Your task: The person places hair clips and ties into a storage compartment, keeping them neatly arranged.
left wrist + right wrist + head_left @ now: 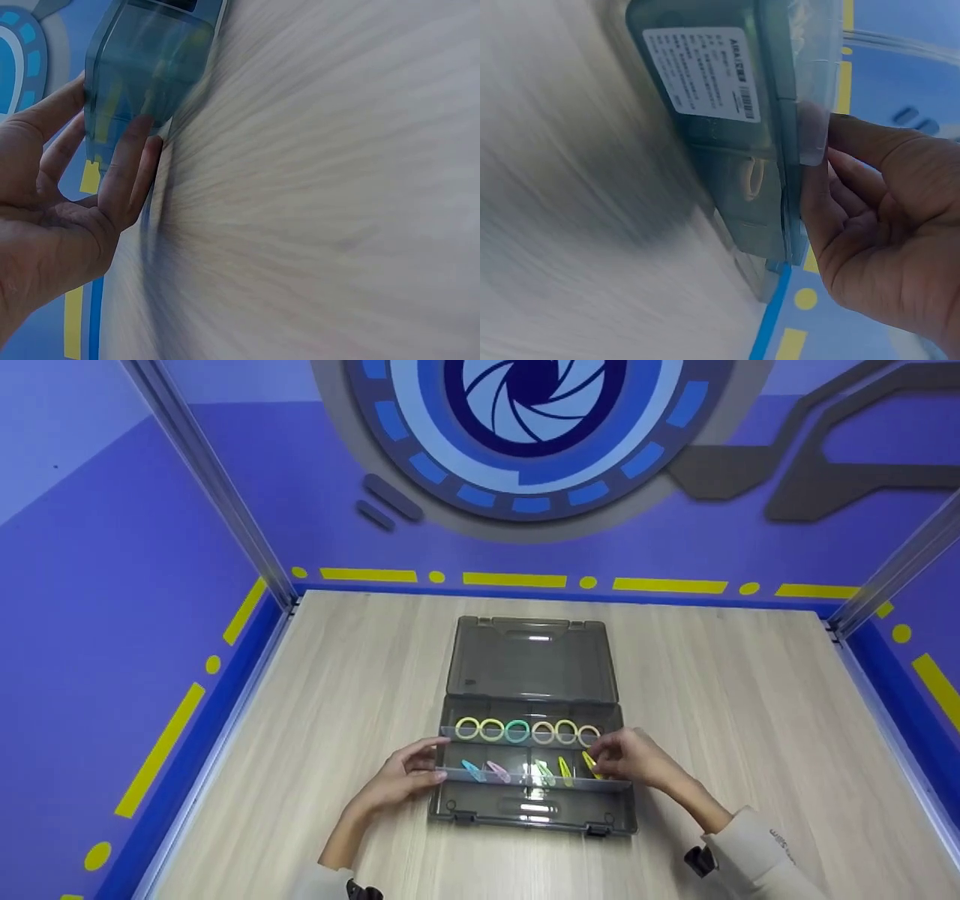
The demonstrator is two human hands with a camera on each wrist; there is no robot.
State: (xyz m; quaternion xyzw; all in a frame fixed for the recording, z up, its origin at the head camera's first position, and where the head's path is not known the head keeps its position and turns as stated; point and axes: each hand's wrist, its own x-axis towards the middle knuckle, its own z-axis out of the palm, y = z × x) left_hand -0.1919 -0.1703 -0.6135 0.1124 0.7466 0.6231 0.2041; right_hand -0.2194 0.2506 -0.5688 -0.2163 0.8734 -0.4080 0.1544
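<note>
A dark translucent compartment box lies on the table with its lid folded back. Across its upper section stands a row of round hair ties, among them a green hair tie. Below them are several snap hair clips, including a blue hair clip and a pink hair clip. My right hand pinches a yellow hair clip at the row's right end; the right wrist view hides that clip. With its fingertips, my left hand touches the box's left side.
The box's front section is nearest me. A printed label shows on the box's side in the right wrist view. Patterned blue walls, such as the back wall, enclose the wooden table. Metal posts stand at the back corners.
</note>
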